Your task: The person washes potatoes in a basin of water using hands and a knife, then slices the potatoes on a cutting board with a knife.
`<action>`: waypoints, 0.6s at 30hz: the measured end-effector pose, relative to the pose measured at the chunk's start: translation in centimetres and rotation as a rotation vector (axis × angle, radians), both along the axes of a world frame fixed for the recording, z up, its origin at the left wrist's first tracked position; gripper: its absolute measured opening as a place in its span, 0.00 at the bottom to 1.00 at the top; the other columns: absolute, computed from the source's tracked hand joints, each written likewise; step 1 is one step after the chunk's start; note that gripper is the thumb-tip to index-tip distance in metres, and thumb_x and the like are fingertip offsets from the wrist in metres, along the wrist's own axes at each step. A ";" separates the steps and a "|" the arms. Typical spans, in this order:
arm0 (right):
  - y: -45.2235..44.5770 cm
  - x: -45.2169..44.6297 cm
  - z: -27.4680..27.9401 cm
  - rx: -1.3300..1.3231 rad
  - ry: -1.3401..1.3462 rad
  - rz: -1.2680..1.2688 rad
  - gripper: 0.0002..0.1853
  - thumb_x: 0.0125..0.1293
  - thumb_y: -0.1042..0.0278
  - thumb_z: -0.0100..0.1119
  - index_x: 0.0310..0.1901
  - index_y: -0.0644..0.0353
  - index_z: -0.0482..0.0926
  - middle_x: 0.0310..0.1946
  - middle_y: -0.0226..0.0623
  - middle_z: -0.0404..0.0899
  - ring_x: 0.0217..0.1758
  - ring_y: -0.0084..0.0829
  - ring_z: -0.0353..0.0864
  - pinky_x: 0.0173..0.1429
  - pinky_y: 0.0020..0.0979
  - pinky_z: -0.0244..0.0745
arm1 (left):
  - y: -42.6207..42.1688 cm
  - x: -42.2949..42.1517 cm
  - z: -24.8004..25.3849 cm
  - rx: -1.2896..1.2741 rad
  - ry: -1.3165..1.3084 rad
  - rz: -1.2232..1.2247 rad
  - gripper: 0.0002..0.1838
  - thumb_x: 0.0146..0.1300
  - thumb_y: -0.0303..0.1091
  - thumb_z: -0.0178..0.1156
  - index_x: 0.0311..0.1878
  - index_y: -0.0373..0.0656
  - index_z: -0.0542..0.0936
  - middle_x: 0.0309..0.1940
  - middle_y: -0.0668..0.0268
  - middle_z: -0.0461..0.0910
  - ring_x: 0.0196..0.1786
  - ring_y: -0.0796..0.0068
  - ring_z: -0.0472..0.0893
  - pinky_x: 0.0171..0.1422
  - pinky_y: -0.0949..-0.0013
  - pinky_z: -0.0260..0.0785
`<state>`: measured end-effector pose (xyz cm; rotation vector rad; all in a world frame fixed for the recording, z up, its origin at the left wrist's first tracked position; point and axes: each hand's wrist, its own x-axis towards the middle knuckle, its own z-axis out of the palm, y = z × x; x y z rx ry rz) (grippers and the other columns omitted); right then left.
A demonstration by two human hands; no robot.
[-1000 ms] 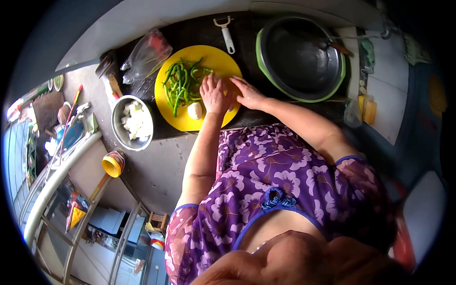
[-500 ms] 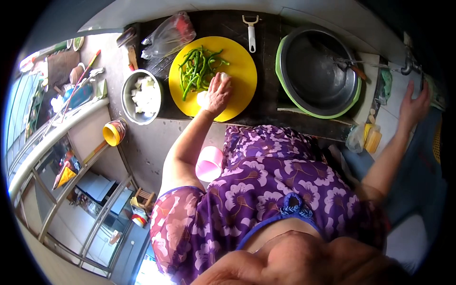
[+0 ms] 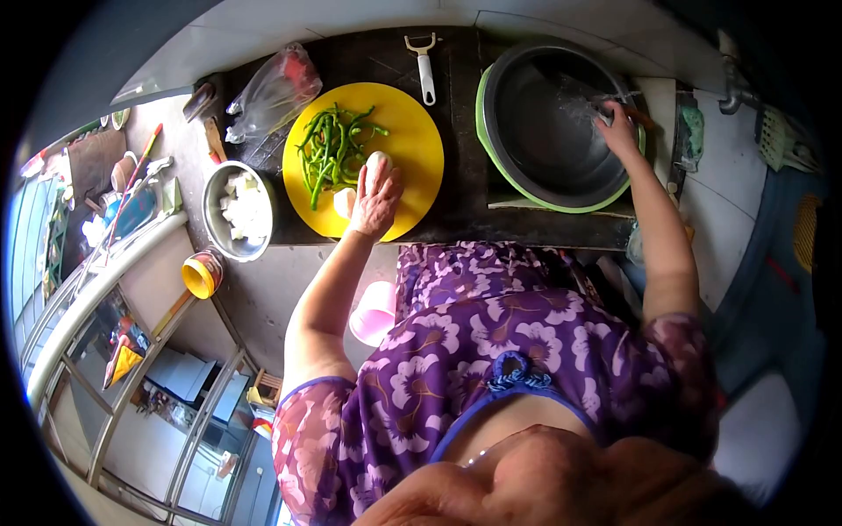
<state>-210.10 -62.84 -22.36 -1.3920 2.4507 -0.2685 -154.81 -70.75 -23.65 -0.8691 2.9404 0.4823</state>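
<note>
On the board (image 3: 421, 149), the left hand (image 3: 377, 206) narrowly holds a lump (image 3: 379, 159), likely light, firm, best gripped by its sides; the right hand (image 3: 621, 136), over the basin (image 3: 526, 114) rightward, has an unclear grip.

at my bench (image 3: 461, 140): board (image 3: 412, 131) by the front edge, vegetable strips (image 3: 324, 158) on its left half. bowl (image 3: 210, 226) at left edge, bag (image 3: 279, 88) near back left corner. peeler (image 3: 426, 77) behind board; basin (image 3: 526, 167) right.

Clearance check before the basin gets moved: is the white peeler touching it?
Apart. The head view shows dark countertop between the white peeler and the green-edged basin.
</note>
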 end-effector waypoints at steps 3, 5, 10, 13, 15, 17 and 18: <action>-0.9 -1.4 -3.4 0.184 0.451 0.013 0.22 0.68 0.59 0.56 0.61 0.49 0.68 0.64 0.36 0.68 0.68 0.38 0.64 0.71 0.44 0.55 | 0.7 -0.5 -0.2 0.010 -0.036 0.039 0.18 0.56 0.29 0.52 0.51 0.44 0.79 0.68 0.63 0.65 0.79 0.58 0.48 0.79 0.42 0.37; -2.2 -0.4 -3.0 0.437 0.521 -0.009 0.22 0.69 0.59 0.53 0.64 0.46 0.66 0.67 0.35 0.63 0.71 0.38 0.60 0.74 0.47 0.48 | 1.2 -1.3 0.3 0.032 -0.058 0.098 0.19 0.56 0.28 0.51 0.52 0.44 0.78 0.68 0.63 0.65 0.79 0.62 0.48 0.80 0.43 0.36; -0.3 2.1 -8.6 0.359 0.139 0.003 0.15 0.70 0.60 0.48 0.53 0.56 0.73 0.54 0.47 0.75 0.55 0.51 0.77 0.57 0.48 0.71 | 2.3 -1.9 0.0 0.013 -0.057 0.190 0.19 0.54 0.29 0.53 0.52 0.44 0.78 0.67 0.60 0.66 0.79 0.60 0.50 0.79 0.44 0.36; 2.0 1.6 -11.8 0.248 -0.229 -0.206 0.19 0.70 0.52 0.52 0.50 0.60 0.73 0.41 0.44 0.81 0.47 0.43 0.82 0.40 0.40 0.79 | 2.9 -2.4 0.5 0.011 -0.054 0.210 0.19 0.54 0.29 0.53 0.51 0.44 0.78 0.66 0.61 0.67 0.78 0.60 0.51 0.80 0.45 0.36; 2.1 3.6 -9.7 0.183 -0.765 -0.605 0.22 0.69 0.47 0.55 0.50 0.60 0.73 0.34 0.41 0.81 0.38 0.36 0.85 0.30 0.34 0.80 | 2.9 -2.5 0.1 -0.013 -0.020 0.200 0.19 0.53 0.31 0.54 0.50 0.45 0.80 0.65 0.59 0.68 0.78 0.60 0.52 0.80 0.46 0.37; 1.8 5.6 -10.2 0.259 -0.642 -0.645 0.23 0.67 0.47 0.60 0.51 0.56 0.71 0.27 0.32 0.75 0.22 0.24 0.78 0.21 0.24 0.74 | 3.1 -2.6 0.1 -0.026 0.021 0.215 0.17 0.53 0.29 0.55 0.48 0.46 0.82 0.65 0.61 0.69 0.77 0.60 0.55 0.79 0.46 0.39; 1.7 7.4 -9.7 0.232 -0.597 -0.507 0.19 0.66 0.56 0.63 0.50 0.57 0.69 0.26 0.32 0.75 0.16 0.23 0.73 0.19 0.26 0.72 | 3.2 -2.5 -0.3 -0.030 0.031 0.224 0.17 0.53 0.30 0.55 0.47 0.46 0.82 0.65 0.61 0.69 0.77 0.61 0.55 0.80 0.47 0.39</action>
